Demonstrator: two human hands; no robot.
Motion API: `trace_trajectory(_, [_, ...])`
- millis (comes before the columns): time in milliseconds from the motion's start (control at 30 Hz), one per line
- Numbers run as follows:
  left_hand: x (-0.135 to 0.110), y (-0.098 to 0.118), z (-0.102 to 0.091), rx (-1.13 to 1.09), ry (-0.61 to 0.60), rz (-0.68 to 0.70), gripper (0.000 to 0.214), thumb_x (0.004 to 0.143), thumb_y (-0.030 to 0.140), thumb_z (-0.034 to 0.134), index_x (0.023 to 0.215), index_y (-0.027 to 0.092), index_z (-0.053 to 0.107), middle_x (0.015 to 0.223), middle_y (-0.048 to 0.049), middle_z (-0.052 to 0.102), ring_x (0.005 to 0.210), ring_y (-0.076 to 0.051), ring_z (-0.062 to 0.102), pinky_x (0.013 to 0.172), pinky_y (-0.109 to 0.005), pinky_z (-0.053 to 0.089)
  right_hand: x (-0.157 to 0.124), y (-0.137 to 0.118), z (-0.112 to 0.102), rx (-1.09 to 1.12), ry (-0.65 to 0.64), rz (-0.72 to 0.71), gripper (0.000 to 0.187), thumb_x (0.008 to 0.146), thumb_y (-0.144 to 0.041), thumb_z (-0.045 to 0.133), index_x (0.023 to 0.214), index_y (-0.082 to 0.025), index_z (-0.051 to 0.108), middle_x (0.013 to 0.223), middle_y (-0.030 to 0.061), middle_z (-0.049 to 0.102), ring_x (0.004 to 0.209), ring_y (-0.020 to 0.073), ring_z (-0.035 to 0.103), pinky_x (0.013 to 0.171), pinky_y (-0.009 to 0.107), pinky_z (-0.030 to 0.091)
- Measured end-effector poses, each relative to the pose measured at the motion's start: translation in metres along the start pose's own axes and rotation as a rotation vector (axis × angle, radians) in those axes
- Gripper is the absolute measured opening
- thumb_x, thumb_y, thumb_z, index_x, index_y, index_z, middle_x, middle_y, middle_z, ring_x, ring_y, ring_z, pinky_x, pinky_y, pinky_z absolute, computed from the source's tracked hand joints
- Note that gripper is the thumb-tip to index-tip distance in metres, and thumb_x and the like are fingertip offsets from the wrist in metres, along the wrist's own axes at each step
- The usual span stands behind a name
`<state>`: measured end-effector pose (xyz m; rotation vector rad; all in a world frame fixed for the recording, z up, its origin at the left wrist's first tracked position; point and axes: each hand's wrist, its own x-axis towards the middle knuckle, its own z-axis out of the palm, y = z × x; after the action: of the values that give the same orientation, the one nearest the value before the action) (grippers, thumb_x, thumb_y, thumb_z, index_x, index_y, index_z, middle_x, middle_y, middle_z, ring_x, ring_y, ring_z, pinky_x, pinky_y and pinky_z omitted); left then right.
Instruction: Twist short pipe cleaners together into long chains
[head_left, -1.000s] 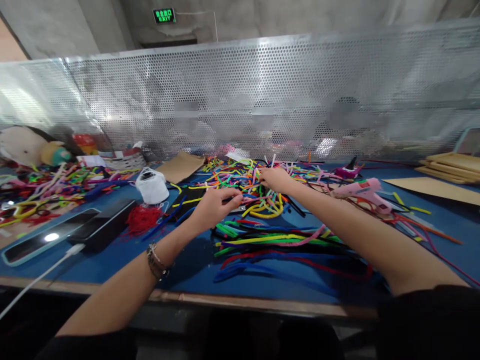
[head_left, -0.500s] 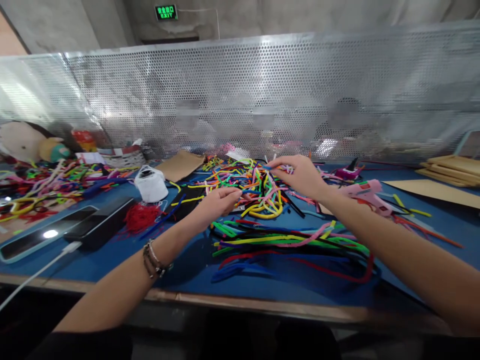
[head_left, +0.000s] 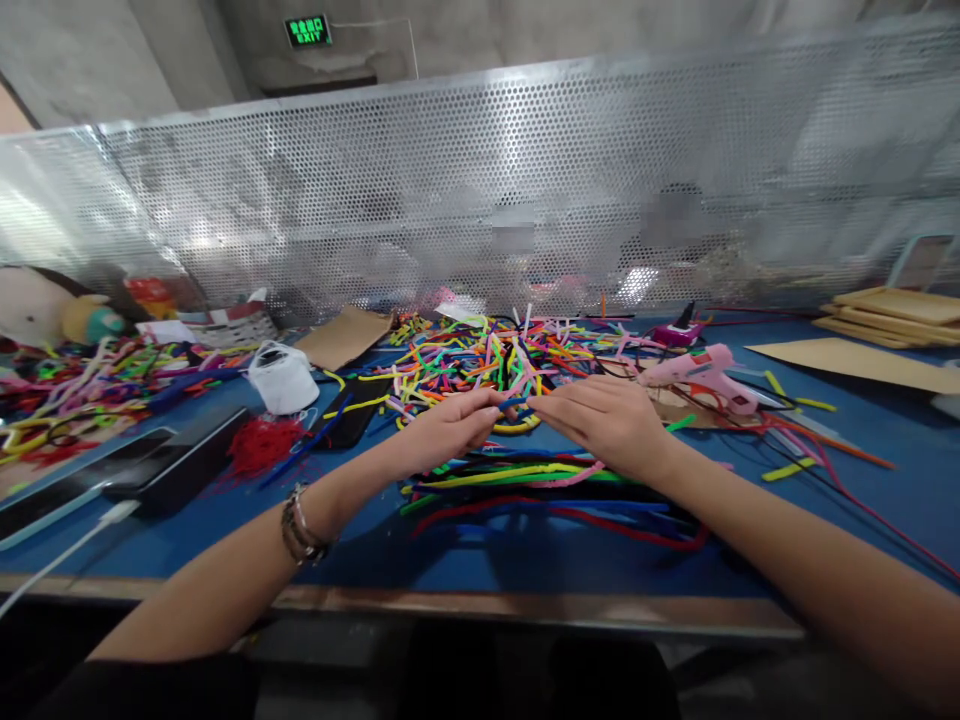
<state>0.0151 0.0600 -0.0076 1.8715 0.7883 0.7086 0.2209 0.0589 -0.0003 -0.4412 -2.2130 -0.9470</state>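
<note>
Between my two hands is a blue pipe cleaner (head_left: 514,404), a short stretch of it showing. My left hand (head_left: 448,432) pinches one part of it, and my right hand (head_left: 609,422) has its fingers pressed together on it just to the right. Both hands hover above a row of long pipe cleaners (head_left: 517,478) in green, yellow, pink, red and blue laid sideways on the blue tabletop (head_left: 360,545). Behind the hands spreads a tangled heap of many-coloured pipe cleaners (head_left: 450,352).
A pink glue gun (head_left: 701,375) lies right of my right hand. To the left are a white cup-like container (head_left: 283,378), red thread (head_left: 264,442), a black box (head_left: 180,468) and a phone (head_left: 82,475). Wooden trays (head_left: 896,312) sit far right. A perforated metal screen (head_left: 450,180) stands behind.
My right hand has come down and toward my left hand, so the fingertips are now close together at the blue pipe cleaner. The view has shifted slightly to the right.
</note>
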Motion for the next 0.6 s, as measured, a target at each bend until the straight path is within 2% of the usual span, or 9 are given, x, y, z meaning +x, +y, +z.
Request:
trace_trajectory(200, [0.003, -0.004, 0.006, 0.047, 0.002, 0.001, 0.025, 0.081, 0.033, 0.035, 0.096, 0.014, 0.042, 0.049, 0.0102, 0.028, 0.042, -0.005, 0.023, 0.040, -0.016, 0.020, -0.009, -0.005, 0.005, 0.139, -0.003, 0.144, 0.026, 0.087, -0.024, 0.039, 0.077, -0.014, 0.060, 0.062, 0.0011, 0.064, 0.056, 0.0102, 0.057, 0.055, 0.020, 0.040])
trace_trajectory(333, [0.001, -0.005, 0.009, 0.069, 0.009, 0.009, 0.023, 0.082, 0.035, 0.033, 0.086, 0.014, 0.042, 0.048, 0.0104, 0.027, 0.040, -0.005, 0.022, 0.039, -0.017, 0.020, -0.010, -0.012, 0.008, 0.206, -0.015, 0.239, 0.027, 0.088, -0.026, 0.037, 0.080, -0.013, 0.059, 0.066, 0.0015, 0.065, 0.058, 0.0080, 0.059, 0.057, 0.016, 0.041])
trace_trajectory(467, [-0.003, -0.004, 0.010, 0.155, -0.038, 0.018, 0.029, 0.083, 0.036, 0.031, 0.075, 0.013, 0.046, 0.047, 0.0090, 0.028, 0.041, -0.005, 0.023, 0.040, -0.018, 0.021, -0.010, -0.014, 0.007, 0.217, -0.033, 0.213, 0.031, 0.089, -0.027, 0.033, 0.079, -0.013, 0.059, 0.064, 0.0020, 0.064, 0.057, 0.0093, 0.059, 0.056, 0.017, 0.041])
trace_trajectory(600, [-0.005, -0.002, 0.011, 0.217, -0.061, 0.067, 0.030, 0.084, 0.033, 0.031, 0.075, 0.012, 0.051, 0.052, 0.0069, 0.033, 0.047, -0.006, 0.029, 0.046, -0.018, 0.026, -0.010, -0.014, 0.003, 0.181, -0.069, 0.098, 0.032, 0.089, -0.024, 0.033, 0.073, -0.014, 0.059, 0.061, 0.0021, 0.062, 0.054, 0.0109, 0.055, 0.054, 0.020, 0.039])
